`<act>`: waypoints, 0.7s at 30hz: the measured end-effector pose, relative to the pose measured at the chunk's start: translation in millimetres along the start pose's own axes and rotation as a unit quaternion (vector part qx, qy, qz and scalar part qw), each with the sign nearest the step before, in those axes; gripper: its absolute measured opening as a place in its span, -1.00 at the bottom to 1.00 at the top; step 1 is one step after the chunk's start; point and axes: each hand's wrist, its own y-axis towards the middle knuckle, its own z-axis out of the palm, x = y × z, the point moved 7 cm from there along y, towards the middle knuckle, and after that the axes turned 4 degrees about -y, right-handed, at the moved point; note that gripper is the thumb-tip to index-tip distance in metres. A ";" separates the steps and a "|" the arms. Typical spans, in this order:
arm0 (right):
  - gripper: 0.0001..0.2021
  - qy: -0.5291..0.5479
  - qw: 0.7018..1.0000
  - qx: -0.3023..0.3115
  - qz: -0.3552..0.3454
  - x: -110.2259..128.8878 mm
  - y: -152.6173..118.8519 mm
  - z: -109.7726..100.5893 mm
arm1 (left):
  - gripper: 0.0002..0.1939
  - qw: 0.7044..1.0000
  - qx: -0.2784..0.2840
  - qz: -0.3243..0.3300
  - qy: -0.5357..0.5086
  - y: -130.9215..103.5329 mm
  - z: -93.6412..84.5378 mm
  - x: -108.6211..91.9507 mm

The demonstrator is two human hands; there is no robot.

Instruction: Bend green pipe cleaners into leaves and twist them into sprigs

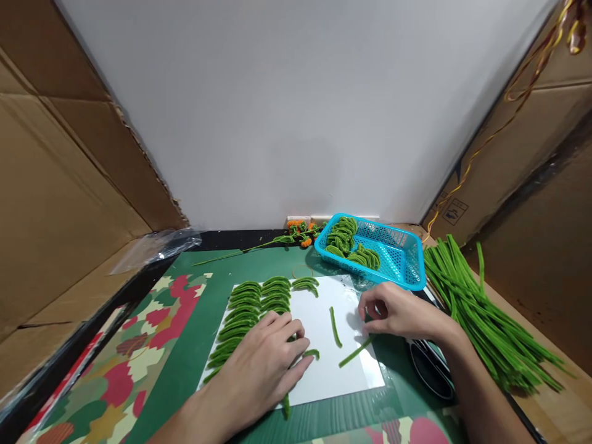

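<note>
My left hand [272,357] rests over a white sheet [324,382]. A short curved green pipe cleaner piece [312,353] shows between its thumb and index finger. Another green piece [286,406] pokes out below the palm. My right hand [393,311] hovers at the sheet's right edge, fingers curled, with a small gap between thumb and index tips. A straight green strip [355,352] runs from beneath that thumb onto the sheet. Between the hands lies a slightly bent piece [335,327]. Curved pieces [245,305] line the sheet's left side in columns, partly hidden by my left hand.
A blue basket [419,262] holds bundles of curved green pieces [345,234]. Right of it lies a pile of long green pipe cleaners [481,314]. Black-handled scissors [430,370] sit beneath my right forearm. Orange flowers [300,228] on a stem lie behind. Cardboard walls [69,154] flank the table.
</note>
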 end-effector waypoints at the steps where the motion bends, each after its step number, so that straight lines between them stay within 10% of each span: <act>1: -0.94 -0.008 0.999 -0.032 0.002 -2.4 1.0 -5.1 | -0.88 1.000 -0.005 0.001 0.002 0.5 -2.7 -1.9; 8: -0.59 -0.210 0.906 -0.325 0.170 -28.0 -47.5 -59.2 | -0.65 0.976 -0.162 0.134 0.050 3.4 -36.7 -26.6; 13: -0.47 -0.214 0.865 -0.386 0.239 -39.4 -102.5 -74.7 | -0.73 0.926 -0.370 0.058 0.045 0.7 -110.9 9.0; 17: -0.62 -0.246 0.794 -0.385 0.402 -66.5 -137.2 -82.3 | -0.86 0.827 -0.544 -0.062 -0.128 -4.5 -176.2 61.7; 21: -0.68 -0.243 0.815 -0.295 0.436 -95.2 -138.0 -71.8 | -0.78 0.631 -0.616 -0.098 -0.460 16.6 -220.2 131.4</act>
